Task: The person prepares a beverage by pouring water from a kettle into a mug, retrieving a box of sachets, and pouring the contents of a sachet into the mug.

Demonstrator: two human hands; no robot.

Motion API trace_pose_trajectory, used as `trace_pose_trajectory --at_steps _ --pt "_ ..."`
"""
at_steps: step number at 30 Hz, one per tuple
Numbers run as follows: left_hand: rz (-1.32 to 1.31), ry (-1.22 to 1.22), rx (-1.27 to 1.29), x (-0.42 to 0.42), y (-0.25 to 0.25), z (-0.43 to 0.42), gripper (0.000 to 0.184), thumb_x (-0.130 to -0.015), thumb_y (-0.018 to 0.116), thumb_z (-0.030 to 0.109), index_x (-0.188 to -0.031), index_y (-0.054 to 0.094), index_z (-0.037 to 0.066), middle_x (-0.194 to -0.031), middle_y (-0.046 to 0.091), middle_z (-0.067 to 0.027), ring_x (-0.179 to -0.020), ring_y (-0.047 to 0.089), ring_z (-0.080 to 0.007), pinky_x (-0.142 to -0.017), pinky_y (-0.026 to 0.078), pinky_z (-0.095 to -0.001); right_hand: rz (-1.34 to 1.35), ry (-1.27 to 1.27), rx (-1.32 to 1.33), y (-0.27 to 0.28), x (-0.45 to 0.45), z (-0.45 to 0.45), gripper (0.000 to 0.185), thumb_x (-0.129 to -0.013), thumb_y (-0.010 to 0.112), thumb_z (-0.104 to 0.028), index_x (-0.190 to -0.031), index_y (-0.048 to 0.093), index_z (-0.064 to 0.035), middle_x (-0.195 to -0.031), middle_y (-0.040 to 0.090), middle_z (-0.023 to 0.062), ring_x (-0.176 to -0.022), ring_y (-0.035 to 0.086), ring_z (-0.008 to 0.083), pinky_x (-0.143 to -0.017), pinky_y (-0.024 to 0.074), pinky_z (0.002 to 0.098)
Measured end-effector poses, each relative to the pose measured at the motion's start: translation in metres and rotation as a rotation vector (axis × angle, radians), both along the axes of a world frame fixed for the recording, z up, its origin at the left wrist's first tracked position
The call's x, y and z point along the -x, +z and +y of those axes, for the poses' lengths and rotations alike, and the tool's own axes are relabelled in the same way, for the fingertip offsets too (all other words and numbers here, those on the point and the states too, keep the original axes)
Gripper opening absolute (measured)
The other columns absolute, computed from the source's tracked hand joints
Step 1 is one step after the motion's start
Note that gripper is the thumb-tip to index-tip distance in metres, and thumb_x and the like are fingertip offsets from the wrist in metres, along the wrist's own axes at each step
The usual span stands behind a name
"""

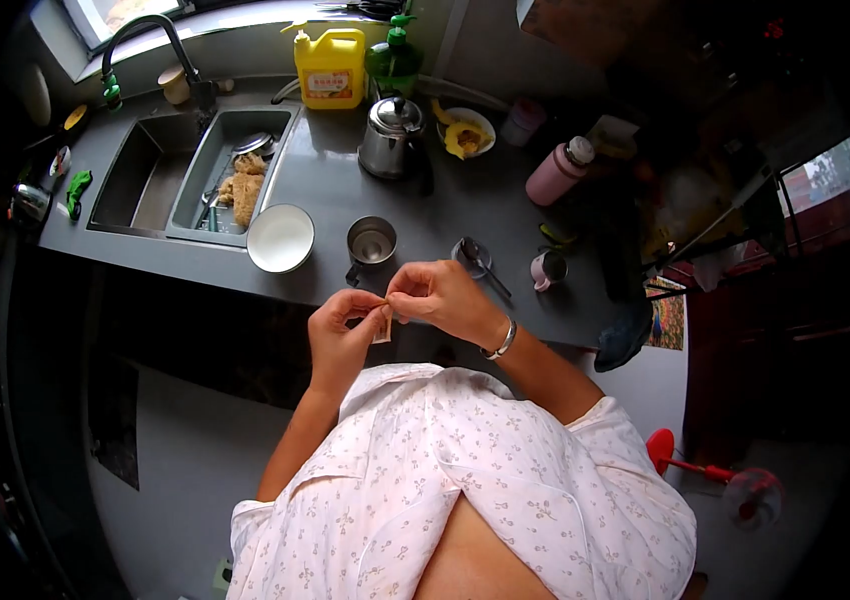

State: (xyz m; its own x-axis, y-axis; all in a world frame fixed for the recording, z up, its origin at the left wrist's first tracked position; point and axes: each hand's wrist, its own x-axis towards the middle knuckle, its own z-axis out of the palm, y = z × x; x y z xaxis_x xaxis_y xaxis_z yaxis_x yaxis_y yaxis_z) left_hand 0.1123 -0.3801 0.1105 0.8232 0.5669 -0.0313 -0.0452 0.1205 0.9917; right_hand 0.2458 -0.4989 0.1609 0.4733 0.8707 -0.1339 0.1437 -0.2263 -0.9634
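Note:
Both hands meet in front of the counter's front edge, pinching a small, pale packet [383, 328] between them. My left hand [343, 330] grips it from the left, and part of the packet hangs below the fingertips. From the right, my right hand [443, 300], with a silver bracelet at the wrist, pinches its top. Just beyond the hands stands a metal mug [372, 241] with its handle toward me. A white bowl [281, 239] is to its left. On the right, a spoon [485, 266] rests across a small glass dish [464, 262].
A double sink [158, 172] holds sponges. Behind the mug stand a metal kettle [392, 137], a yellow jug [331, 72] and a green pump bottle [395, 62]. Farther right are a plate with yellow peel [466, 134], a pink bottle [559, 172] and a small pink cup [548, 270].

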Motion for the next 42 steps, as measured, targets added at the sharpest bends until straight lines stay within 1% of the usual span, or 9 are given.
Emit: trace_pose_trajectory --at_steps 10,15,19,21,24,27,29,32,42 --pt "-0.04 0.009 -0.324 -0.003 0.007 -0.01 0.01 -0.078 0.071 -0.003 -0.085 0.064 -0.001 -0.079 0.063 -0.004 -0.073 0.06 -0.0093 -0.067 0.048 -0.0217 0.175 -0.017 0.062 -0.004 -0.001 -0.012 0.018 -0.088 0.063 -0.017 -0.088 0.064 0.0011 -0.076 0.067 0.0027 -0.067 0.063 0.0069 -0.053 0.0464 0.0191" --pt "-0.098 0.05 -0.559 -0.001 0.007 -0.012 0.014 -0.073 0.07 -0.006 -0.084 0.063 0.001 -0.078 0.063 -0.01 -0.07 0.061 -0.0223 -0.064 0.049 -0.0282 0.243 -0.033 0.012 -0.011 0.006 -0.016 0.019 -0.091 0.061 -0.018 -0.092 0.063 0.0006 -0.08 0.066 0.0027 -0.069 0.063 0.0075 -0.053 0.0489 0.019" --pt "-0.167 0.042 -0.695 -0.004 0.012 -0.011 0.015 -0.073 0.07 -0.008 -0.083 0.062 0.0 -0.078 0.062 -0.0101 -0.071 0.061 -0.023 -0.063 0.047 -0.0275 0.345 -0.063 -0.041 -0.02 0.009 -0.018 0.018 -0.093 0.059 -0.017 -0.093 0.061 0.0006 -0.081 0.063 0.0027 -0.069 0.062 0.0074 -0.058 0.0527 0.0207" --pt "-0.304 0.056 -0.977 -0.006 0.009 -0.007 0.017 -0.071 0.071 -0.007 -0.083 0.062 0.001 -0.08 0.063 -0.0114 -0.073 0.062 -0.0258 -0.065 0.048 -0.0287 0.426 -0.076 -0.062 -0.022 0.011 -0.019 0.017 -0.093 0.058 -0.017 -0.093 0.061 0.0006 -0.081 0.062 0.0026 -0.068 0.061 0.0074 -0.059 0.0537 0.0212" --pt "-0.346 0.076 -1.004 -0.009 0.008 -0.006 0.018 -0.072 0.071 -0.007 -0.084 0.062 0.002 -0.082 0.064 -0.0116 -0.076 0.063 -0.0259 -0.067 0.049 -0.0295 0.578 -0.134 -0.072 -0.02 0.014 -0.019 0.018 -0.093 0.058 -0.016 -0.094 0.059 0.002 -0.08 0.061 0.0027 -0.068 0.06 0.0067 -0.056 0.0531 0.0204" --pt "-0.222 0.11 -0.707 -0.012 0.009 -0.012 0.019 -0.074 0.07 -0.005 -0.09 0.064 0.002 -0.084 0.064 -0.0107 -0.077 0.063 -0.0246 -0.071 0.05 -0.0312 0.336 -0.18 -0.09 -0.012 0.017 -0.017 0.016 -0.092 0.057 -0.015 -0.094 0.058 0.0008 -0.079 0.061 0.0048 -0.065 0.06 0.0099 -0.056 0.0522 0.0241" --pt "-0.183 0.109 -0.561 -0.015 0.013 -0.016 0.02 -0.075 0.069 -0.004 -0.093 0.064 0.002 -0.085 0.064 -0.0101 -0.078 0.063 -0.0231 -0.072 0.051 -0.0307 -0.25 -0.178 -0.132 -0.009 0.015 -0.015 0.014 -0.089 0.058 -0.014 -0.093 0.058 -0.0012 -0.078 0.061 0.0093 -0.062 0.061 0.0186 -0.056 0.0503 0.0298" --pt "-0.115 0.067 -0.402 -0.01 0.015 -0.013 0.021 -0.078 0.07 -0.002 -0.099 0.066 0.001 -0.086 0.064 -0.0089 -0.079 0.063 -0.0191 -0.072 0.051 -0.0285 -0.614 -0.123 -0.156 -0.007 0.015 -0.016 0.012 -0.087 0.062 -0.012 -0.092 0.06 -0.0014 -0.078 0.061 0.0091 -0.063 0.062 0.0162 -0.056 0.0495 0.0264" --pt "-0.11 0.11 -0.693 0.005 0.005 -0.007 0.016 -0.073 0.072 -0.002 -0.088 0.067 0.0 -0.085 0.063 -0.012 -0.074 0.059 -0.0263 -0.063 0.047 -0.0319 -0.731 -0.103 -0.272 0.0 0.023 -0.014 0.012 -0.085 0.064 -0.014 -0.095 0.065 -0.008 -0.082 0.065 0.0088 -0.07 0.064 0.0272 -0.061 0.0513 0.0337"
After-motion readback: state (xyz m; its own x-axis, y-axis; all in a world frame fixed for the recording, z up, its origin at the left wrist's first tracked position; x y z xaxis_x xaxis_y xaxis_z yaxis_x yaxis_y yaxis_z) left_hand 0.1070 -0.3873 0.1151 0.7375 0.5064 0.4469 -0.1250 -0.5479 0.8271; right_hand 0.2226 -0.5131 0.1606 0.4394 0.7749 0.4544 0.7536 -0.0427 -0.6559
